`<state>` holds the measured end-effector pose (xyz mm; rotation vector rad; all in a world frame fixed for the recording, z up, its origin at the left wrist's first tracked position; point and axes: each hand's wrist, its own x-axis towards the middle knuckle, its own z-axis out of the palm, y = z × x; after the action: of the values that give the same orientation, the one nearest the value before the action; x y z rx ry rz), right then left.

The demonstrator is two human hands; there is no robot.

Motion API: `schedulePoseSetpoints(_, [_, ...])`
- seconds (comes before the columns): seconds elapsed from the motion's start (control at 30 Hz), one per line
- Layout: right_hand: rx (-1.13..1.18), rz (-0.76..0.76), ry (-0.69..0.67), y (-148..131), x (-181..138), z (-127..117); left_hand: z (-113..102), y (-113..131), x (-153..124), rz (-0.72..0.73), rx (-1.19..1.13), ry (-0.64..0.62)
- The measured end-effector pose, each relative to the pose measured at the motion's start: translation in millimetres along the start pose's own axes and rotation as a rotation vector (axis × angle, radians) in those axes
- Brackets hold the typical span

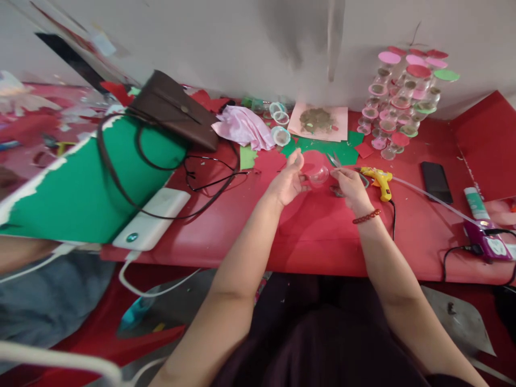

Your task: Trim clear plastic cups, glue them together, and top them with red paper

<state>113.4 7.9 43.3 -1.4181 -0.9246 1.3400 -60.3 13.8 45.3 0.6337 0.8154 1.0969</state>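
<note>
Over the middle of the red table, my left hand (pixel 287 180) has its thumb and fingers curled around the left side of a small clear plastic cup (pixel 320 175). A round red piece (pixel 312 159) shows at the cup's upper side; whether it is joined to the cup I cannot tell. My right hand (pixel 351 187), with a beaded bracelet at the wrist, has its fingertips pinched together at the cup's right side. What sits in that pinch is too small to make out. Scissors (pixel 334 160) lie just behind the right fingertips. Close by on the right rests a yellow glue gun (pixel 379 180).
A hanging piece of clear cups with coloured discs (pixel 403 102) stands at the back right. A phone (pixel 436 183), a glue stick tube (pixel 477 202) and a purple power strip (pixel 487 239) lie right. Left are a brown bag (pixel 173 110), glasses (pixel 215 173) and a white power bank (pixel 152 219).
</note>
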Motion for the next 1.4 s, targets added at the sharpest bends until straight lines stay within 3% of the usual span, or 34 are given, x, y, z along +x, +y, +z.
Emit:
schedulePoseSetpoints(0.23, [0.175, 0.115, -0.016, -1, 0, 1, 3, 15, -5, -0.075, -0.027, 0.000])
schedulePoseSetpoints(0.43, [0.254, 0.164, -0.026, 0, 0, 5, -9, 10, 5, -0.048, 0.028, -0.019])
schedulePoseSetpoints(1.1, [0.313, 0.159, -0.060, 4, -2, 9, -16, -3, 14, 0.050, 0.150, 0.078])
schedulePoseSetpoints(1.27, [0.325, 0.173, -0.048, 3, -5, 11, -12, 2, 10, 0.026, 0.093, 0.049])
schedulePoseSetpoints(1.4, [0.260, 0.098, -0.070, 7, -6, 13, -8, 7, 2, 0.051, 0.089, 0.025])
